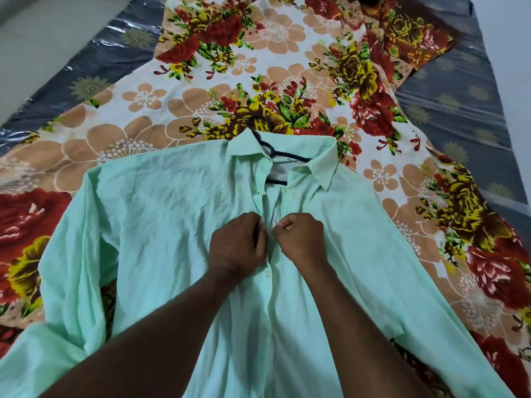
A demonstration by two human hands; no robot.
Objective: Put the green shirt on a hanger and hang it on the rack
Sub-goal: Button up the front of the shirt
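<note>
The light green shirt (161, 214) lies spread front up on a floral bedsheet, collar away from me. A black hanger (268, 147) sits inside it; its hook pokes out past the collar and its bar shows in the open neck. My left hand (237, 244) and my right hand (301, 239) meet at the button placket in mid-chest. Each pinches one edge of the shirt front, fingers curled. A button shows just below my left hand. The rack is not in view.
The floral bedsheet (258, 67) covers a mattress wrapped in shiny grey plastic (465, 90), which shows at both sides. A pale floor (43, 38) lies at the upper left. The shirt's sleeves trail off to the left and right edges.
</note>
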